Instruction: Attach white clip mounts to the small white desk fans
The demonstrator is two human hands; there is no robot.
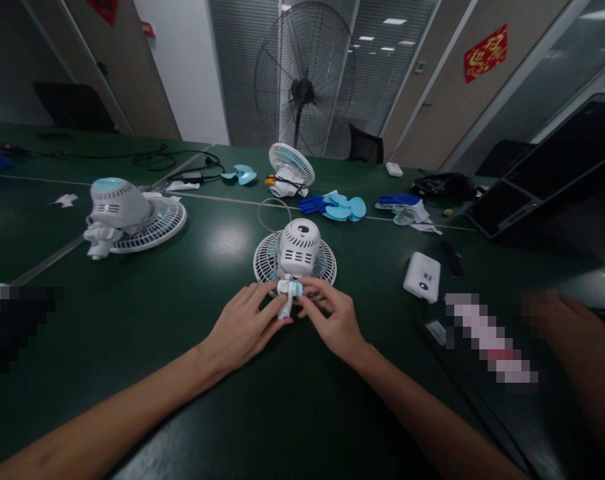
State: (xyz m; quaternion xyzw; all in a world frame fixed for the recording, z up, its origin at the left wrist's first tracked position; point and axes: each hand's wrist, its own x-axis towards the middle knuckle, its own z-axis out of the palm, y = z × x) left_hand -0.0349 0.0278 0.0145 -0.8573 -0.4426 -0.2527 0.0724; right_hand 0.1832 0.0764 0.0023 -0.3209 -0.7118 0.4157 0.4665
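Two slender, bare forearms (147, 399) narrow at the wrists (365, 355), leading to a bare left hand (245, 325) and bare right hand (336, 321).

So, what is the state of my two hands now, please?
Left hand: closed, holding the white bracket.
Right hand: fingers closed on the light-blue knob.

1. Fan (302, 248): white, grille-down on green table (222, 273).
2. Grille (327, 264): round, flat, pale blue showing through bars.
3. Housing (298, 257): on top, slotted, dark opening at far end.
4. Bracket (283, 308): white, near side, blue part (297, 289) at its right.
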